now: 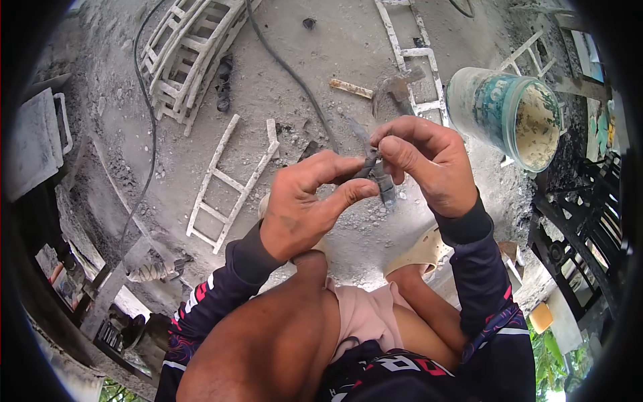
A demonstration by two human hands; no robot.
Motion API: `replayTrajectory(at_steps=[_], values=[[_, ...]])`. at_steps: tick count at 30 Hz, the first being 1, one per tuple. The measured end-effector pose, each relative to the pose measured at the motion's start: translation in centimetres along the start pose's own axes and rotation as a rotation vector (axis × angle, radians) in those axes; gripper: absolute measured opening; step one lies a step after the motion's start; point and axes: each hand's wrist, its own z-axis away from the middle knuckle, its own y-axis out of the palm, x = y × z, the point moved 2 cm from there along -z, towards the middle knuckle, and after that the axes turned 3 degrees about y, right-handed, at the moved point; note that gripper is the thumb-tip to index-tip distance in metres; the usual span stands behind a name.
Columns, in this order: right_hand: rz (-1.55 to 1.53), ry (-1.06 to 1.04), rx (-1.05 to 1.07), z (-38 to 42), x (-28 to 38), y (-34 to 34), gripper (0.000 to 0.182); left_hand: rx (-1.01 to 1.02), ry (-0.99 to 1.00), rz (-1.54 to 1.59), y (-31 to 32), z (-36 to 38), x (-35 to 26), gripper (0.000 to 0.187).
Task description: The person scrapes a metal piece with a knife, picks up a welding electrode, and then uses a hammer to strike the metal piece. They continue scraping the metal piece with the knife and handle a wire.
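Observation:
In the head view both of my hands meet at the middle, over the dusty ground. My left hand (301, 201) is closed, with thumb and fingers pinching a small dark twisted strip (368, 165). My right hand (429, 161) pinches the upper end of this strip between thumb and forefinger. Exactly what the strip is cannot be made out, as fingers cover much of it. Below it, partly hidden by my hands, lies a grey narrow object (386, 190). Just beyond my right hand rests a hammer (395, 90), beside a short flat bar (351, 88).
A small ladder-like frame (218, 175) lies left of my hands. Several similar frames (191, 50) are stacked behind it, and another frame (408, 50) lies ahead. A dirty bucket (482, 107) lies tilted at right. A dark cable (295, 77) crosses the ground.

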Motion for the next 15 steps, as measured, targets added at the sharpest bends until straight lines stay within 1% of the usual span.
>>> replayTrajectory(at_steps=[2,4,6,7,8,12,14,15], values=[[-0.072,-0.001,0.037,0.2,0.3,-0.6,0.027,0.032,0.081,0.097,0.3,0.0,0.0,0.029],[-0.054,-0.001,0.052,0.4,0.4,-1.0,0.026,0.008,0.066,0.128,0.7,0.2,-0.3,0.026],[-0.078,-0.049,0.090,0.4,0.2,-1.2,0.024,-0.018,0.048,0.160,0.8,0.2,-0.5,0.023],[-0.077,-0.046,0.090,0.5,0.0,-1.3,0.024,0.008,0.078,0.135,0.7,0.1,-0.6,0.024],[-0.115,-0.087,0.100,0.5,-0.1,-1.4,0.023,0.034,0.108,0.109,0.7,0.1,-0.7,0.027],[-0.170,-0.170,0.144,0.4,-0.2,-1.6,0.020,0.024,0.108,0.039,0.8,-0.2,-1.2,0.027],[-0.222,-0.153,0.139,0.5,-0.4,-1.7,0.020,-0.073,0.118,0.035,1.2,-0.6,-1.0,0.028],[-0.273,-0.134,0.135,0.5,-0.5,-1.8,0.020,-0.082,0.134,0.024,1.3,-0.6,-0.9,0.029]])
